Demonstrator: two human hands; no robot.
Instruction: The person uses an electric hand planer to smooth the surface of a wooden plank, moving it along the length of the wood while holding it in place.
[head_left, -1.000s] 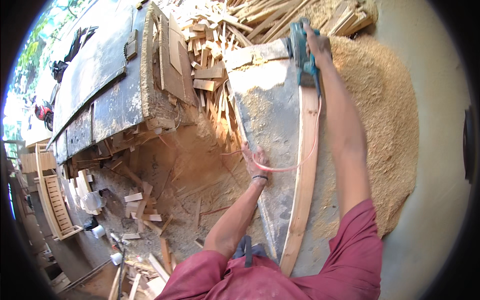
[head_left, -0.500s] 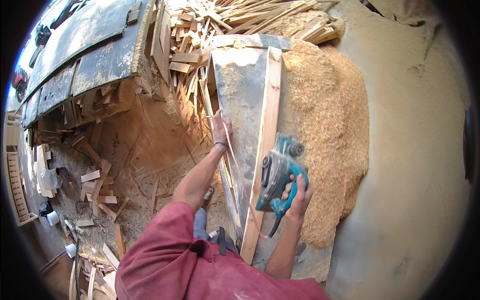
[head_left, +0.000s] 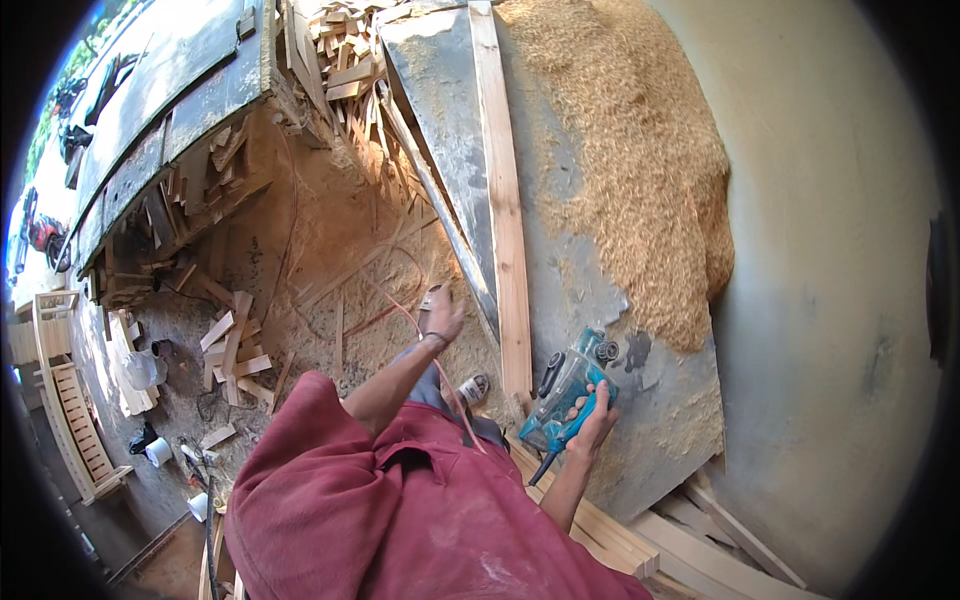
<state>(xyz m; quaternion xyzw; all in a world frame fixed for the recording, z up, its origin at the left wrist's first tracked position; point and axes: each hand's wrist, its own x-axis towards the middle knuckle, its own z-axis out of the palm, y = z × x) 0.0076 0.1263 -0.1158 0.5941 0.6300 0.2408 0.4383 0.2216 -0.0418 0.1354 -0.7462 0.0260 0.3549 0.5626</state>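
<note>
My right hand (head_left: 592, 418) is wrapped round the rear handle of a blue electric hand planer (head_left: 560, 390). The planer is just right of the near end of a long wooden board (head_left: 498, 190). That board lies lengthwise along a grey, dust-covered bench top (head_left: 575, 240). Off the bench's left edge is my left hand (head_left: 441, 314), empty, with its fingers loosely apart. A pinkish cord (head_left: 450, 385) runs beside my left wrist and down across my shirt. Whether the planer's sole touches the bench I cannot tell.
Wood shavings (head_left: 640, 170) heap over the bench's right side, against a pale wall (head_left: 820, 250). Stacked planks (head_left: 590, 530) lie near my right elbow. Offcuts (head_left: 240, 340) litter the floor at left, below another dark bench (head_left: 180, 90). A loose cord (head_left: 290, 210) trails there.
My left hand has come off the bench edge and moved nearer to me. The planer has shifted toward the board's near end. The view has moved back, showing planks at lower right.
</note>
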